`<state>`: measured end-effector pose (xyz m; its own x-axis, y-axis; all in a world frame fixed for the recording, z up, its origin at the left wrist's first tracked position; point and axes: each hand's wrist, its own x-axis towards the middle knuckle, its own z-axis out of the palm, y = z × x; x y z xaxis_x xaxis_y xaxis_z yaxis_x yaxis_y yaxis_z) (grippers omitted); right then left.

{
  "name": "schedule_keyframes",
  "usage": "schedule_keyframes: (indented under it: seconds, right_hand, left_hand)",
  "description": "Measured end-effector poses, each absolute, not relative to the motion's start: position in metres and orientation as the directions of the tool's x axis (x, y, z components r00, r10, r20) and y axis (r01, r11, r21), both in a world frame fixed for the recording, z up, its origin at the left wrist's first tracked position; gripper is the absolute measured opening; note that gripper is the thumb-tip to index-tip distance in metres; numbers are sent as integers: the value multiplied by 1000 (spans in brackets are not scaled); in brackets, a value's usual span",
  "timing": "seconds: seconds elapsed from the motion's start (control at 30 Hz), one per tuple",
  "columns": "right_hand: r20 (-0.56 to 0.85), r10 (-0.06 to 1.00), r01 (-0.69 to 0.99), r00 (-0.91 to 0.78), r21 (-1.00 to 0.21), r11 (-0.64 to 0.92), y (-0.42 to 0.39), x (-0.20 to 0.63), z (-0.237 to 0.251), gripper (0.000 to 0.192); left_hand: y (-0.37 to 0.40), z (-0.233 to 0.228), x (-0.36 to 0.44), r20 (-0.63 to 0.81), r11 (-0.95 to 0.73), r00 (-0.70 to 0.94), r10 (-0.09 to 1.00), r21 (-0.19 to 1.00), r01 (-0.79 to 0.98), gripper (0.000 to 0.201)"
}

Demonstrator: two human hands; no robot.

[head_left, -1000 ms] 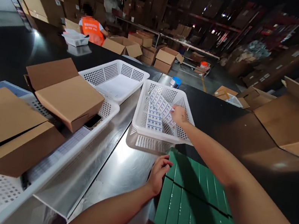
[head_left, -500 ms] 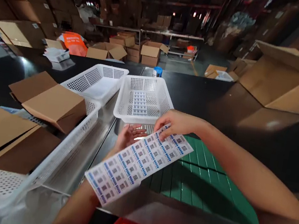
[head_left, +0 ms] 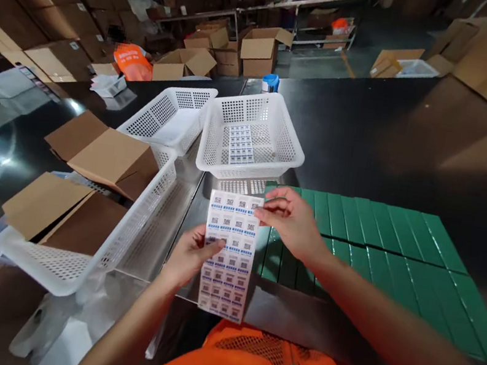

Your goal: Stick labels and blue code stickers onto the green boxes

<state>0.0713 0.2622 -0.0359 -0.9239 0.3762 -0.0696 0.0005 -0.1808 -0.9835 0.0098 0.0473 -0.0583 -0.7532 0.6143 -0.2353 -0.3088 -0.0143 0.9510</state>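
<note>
A sheet of QR-code labels [head_left: 231,268], white with blue print, hangs upright between my hands in front of the orange vest. My left hand [head_left: 194,255] pinches its left edge, thumb lying across the front. At the top right corner, my right hand [head_left: 288,218] has thumb and forefinger closed on the sheet. Just beyond them stands a white perforated basket [head_left: 295,154], and another label sheet [head_left: 241,145] lies inside it. Flat green boxes [head_left: 358,220] are packed side by side in rows to the right, partly under my right forearm.
A second white basket [head_left: 141,122] stands to the left. Nearer, a larger basket [head_left: 63,280] holds open cardboard boxes [head_left: 108,153]. A blue-capped container [head_left: 270,83] sits behind the middle basket. Across the dark table [head_left: 356,120], a person in an orange vest [head_left: 133,62] is at the far left.
The label sheet has turned from slanted to upright. My left hand, formerly behind it with fingers apart, now grips its left edge. The view has shifted, showing more green boxes.
</note>
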Motion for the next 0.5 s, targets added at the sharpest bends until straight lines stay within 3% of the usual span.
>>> schedule_keyframes:
  seconds: [0.13,0.2,0.27,0.33,0.4,0.47,0.5]
  right_hand:
    - [-21,475,-49,-880,-990,-134,241,86,-47,39]
    - [65,505,-70,-861,-998,8,239,92,-44,36]
    - [180,484,-84,-857,-973,213,241,99,-35,44]
    - [171,323,-57,-931,-941,335,245,103,-21,59]
    - [10,47,5,-999,-950,313,248,105,-9,65]
    - [-144,-191,100,-971,-970,223,251,104,-3,58]
    - [-176,-248,137,-952,-976,168,251,103,-3,52]
  left_hand:
    - [46,-58,3,-177,-2,-769,614,974,-225,32]
    - [42,-49,-5,-148,54,-760,633,988,-148,30]
    - [37,-35,-16,-145,220,-654,742,975,33,25]
    - [36,-17,-26,-178,341,-430,885,878,337,24]
    - [38,1,-35,-225,280,-166,960,753,596,24]
    - [42,13,-39,-267,195,-4,964,695,692,17]
    - [42,17,-40,-259,189,-6,966,691,697,13]
